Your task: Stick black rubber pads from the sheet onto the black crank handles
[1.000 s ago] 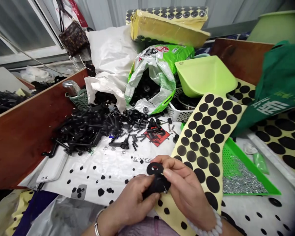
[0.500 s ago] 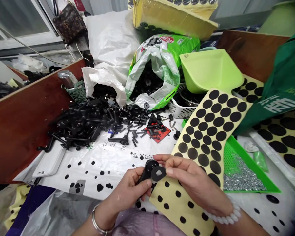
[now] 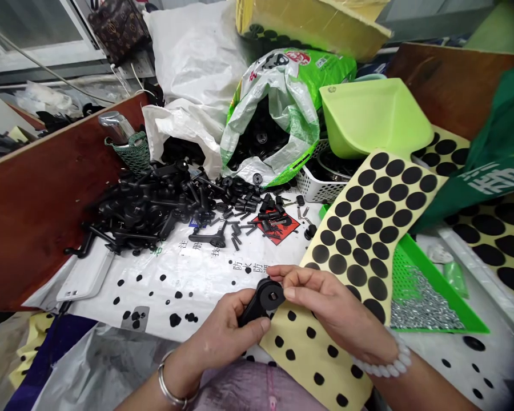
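Note:
A black plastic crank handle (image 3: 252,308) is gripped in my left hand (image 3: 229,325), its round end facing up. Against that round end lies a black ring sticker (image 3: 270,295) with a hole at its middle. The fingertips of my right hand (image 3: 321,294) pinch the sticker's right edge. Below my right hand is a yellow sheet of round black stickers (image 3: 370,222), its lower part showing small black dots. A large heap of black handles (image 3: 141,205) is on the left of the white table cover (image 3: 205,302).
Small black parts (image 3: 240,211) lie mid-table. Behind stand a white sack (image 3: 197,63), an open green bag (image 3: 304,114), a white basket (image 3: 314,188) and a light green scoop (image 3: 377,114). A green tray of metal pieces (image 3: 475,325) is at right. Brown boards (image 3: 34,200) flank the table.
The ring sticker has gone from being held beside the handle's round end to lying over it. My right fingers have moved slightly left with it. The view has shifted a little.

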{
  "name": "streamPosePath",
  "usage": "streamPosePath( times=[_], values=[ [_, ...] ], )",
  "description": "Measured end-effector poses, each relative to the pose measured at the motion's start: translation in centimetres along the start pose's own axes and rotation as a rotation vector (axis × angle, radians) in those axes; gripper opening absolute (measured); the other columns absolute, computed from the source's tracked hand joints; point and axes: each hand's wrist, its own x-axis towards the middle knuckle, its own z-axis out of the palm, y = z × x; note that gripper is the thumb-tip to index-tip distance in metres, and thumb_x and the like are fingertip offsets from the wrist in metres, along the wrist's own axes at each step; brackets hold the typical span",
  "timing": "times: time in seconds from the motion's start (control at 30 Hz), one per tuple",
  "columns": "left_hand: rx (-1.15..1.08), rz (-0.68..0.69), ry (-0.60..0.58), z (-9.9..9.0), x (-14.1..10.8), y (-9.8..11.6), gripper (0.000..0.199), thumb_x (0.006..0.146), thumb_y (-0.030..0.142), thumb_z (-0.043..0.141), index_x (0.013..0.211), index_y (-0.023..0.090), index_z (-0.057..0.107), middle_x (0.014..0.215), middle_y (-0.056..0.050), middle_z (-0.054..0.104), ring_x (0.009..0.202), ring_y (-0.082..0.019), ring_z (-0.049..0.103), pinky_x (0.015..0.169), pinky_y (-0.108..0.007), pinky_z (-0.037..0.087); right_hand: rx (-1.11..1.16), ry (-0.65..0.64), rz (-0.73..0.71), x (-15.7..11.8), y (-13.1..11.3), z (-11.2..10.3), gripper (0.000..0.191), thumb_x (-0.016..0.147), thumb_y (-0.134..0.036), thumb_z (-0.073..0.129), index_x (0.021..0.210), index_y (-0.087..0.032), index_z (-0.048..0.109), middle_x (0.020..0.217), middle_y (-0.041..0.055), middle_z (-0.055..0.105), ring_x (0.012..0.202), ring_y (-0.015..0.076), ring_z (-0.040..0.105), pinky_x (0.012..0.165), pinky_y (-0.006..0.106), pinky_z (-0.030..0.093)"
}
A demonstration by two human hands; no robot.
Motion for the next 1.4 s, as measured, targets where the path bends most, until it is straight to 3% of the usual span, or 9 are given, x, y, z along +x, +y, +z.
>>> streamPosePath(
  times=[0.5, 1.4],
  values=[
    [-0.019, 0.053, -0.012, -0.09, 0.2, -0.33, 0.026, 0.082, 0.037, 0.059, 0.089, 0.012, 0.058, 0.067, 0.002, 0.049, 0.058, -0.009, 0.041, 0.051, -0.021, 0.031, -0.016, -0.004, 0.015, -0.28, 0.1, 0.1, 0.017, 0.075, -0.028, 0.063, 0.063, -0.018, 0.059, 0.117, 0.0106, 0.06, 0.12, 0.0287, 0.045, 0.101, 0.044, 0.029],
    [-0.007, 0.016, -0.012, -0.13, 0.23, -0.75, 0.03, 0.08, 0.039, 0.061, 0.09, 0.011, 0.058, 0.068, 0.002, 0.047, 0.06, -0.01, 0.042, 0.052, -0.022, 0.03, -0.016, 0.011, 0.016, -0.25, 0.49, -0.21, 0.018, 0.075, -0.031, 0.065, 0.064, -0.018, 0.058, 0.115, 0.0101, 0.06, 0.118, 0.029, 0.046, 0.1, 0.045, 0.03]
  ],
)
